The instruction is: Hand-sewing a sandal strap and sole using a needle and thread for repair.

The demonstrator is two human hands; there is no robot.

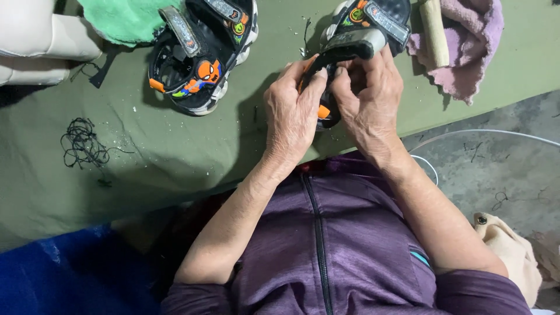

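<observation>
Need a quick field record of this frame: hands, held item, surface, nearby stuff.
left hand: grips the black sandal from the left side
right hand: grips the same sandal from the right
second sandal: lies apart on the cloth, left of the hands
surface: green cloth
nearby: pink towel, wooden handle, black thread tangle
</observation>
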